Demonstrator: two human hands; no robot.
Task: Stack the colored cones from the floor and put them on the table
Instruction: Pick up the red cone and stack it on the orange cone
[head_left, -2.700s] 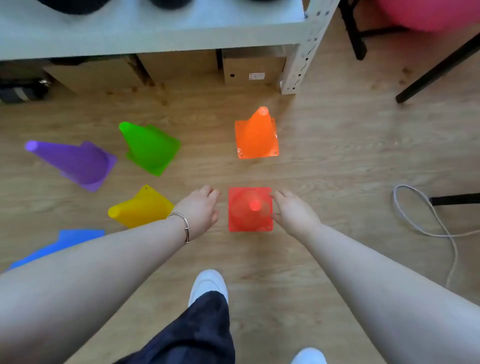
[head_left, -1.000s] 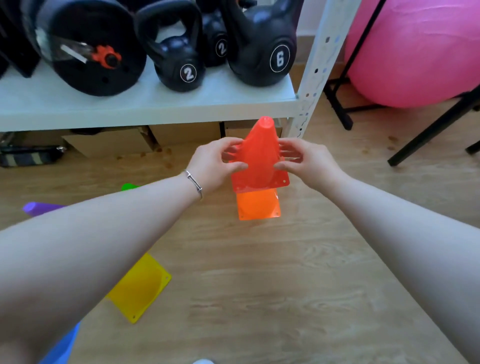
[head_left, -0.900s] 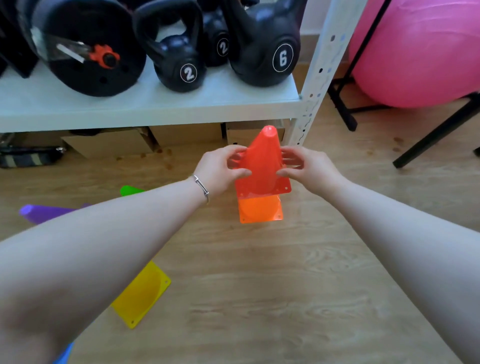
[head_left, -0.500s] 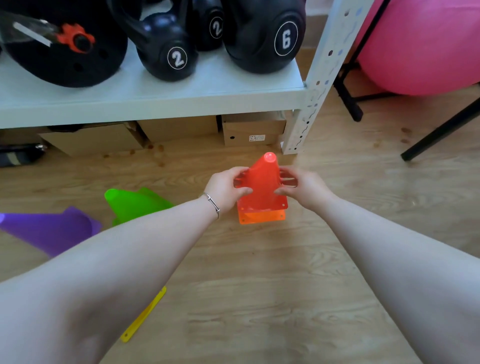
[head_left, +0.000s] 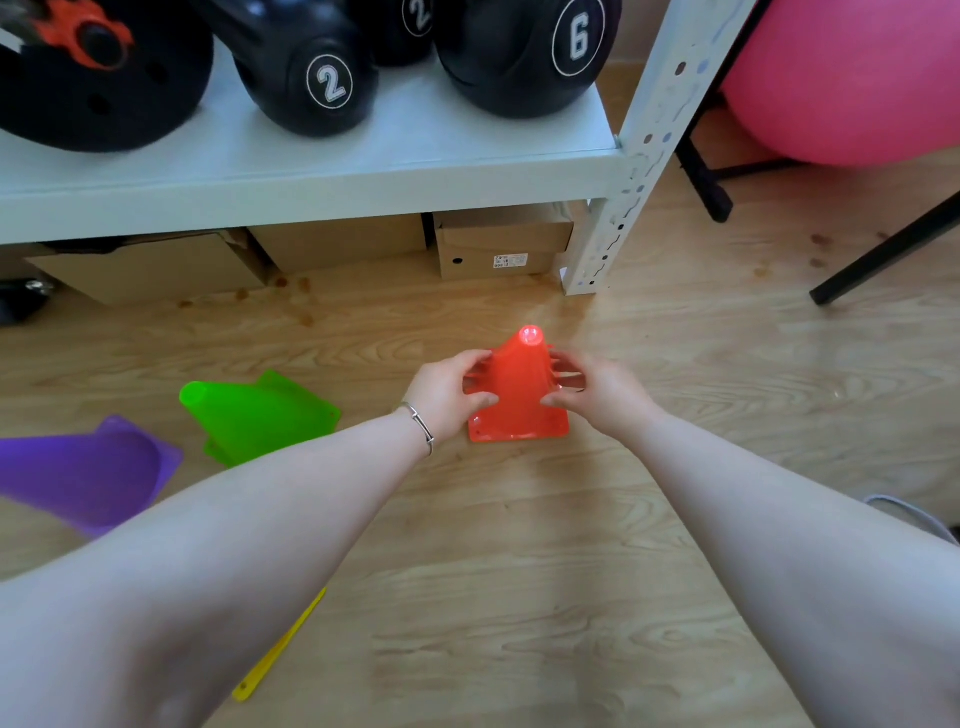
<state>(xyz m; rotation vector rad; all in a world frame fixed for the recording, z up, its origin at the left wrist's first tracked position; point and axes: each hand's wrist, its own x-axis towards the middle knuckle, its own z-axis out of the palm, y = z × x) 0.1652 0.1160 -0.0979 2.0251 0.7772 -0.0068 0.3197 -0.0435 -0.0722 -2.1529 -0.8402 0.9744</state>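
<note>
Cones: the red cone (head_left: 519, 395) now sits fully down over the orange one, whose base no longer shows beneath it as it did 1 second ago, so a first stack of 2 stands upright on the floor (head_left: 519, 571). The left hand (head_left: 444, 395) and right hand (head_left: 602, 397) are still closed on the red cone's sides, thumbs in front, fingers behind. That leaves the loose cones to add before anything goes to the table. The stack's shell is translucent and glossy, with a bright tip. At 9 o'clock from it the green cone (head_left: 257, 415) lies on its side; farther that way lies the purple cone (head_left: 88, 475). A yellow cone's edge (head_left: 280, 644) shows at 7 o'clock.
</note>
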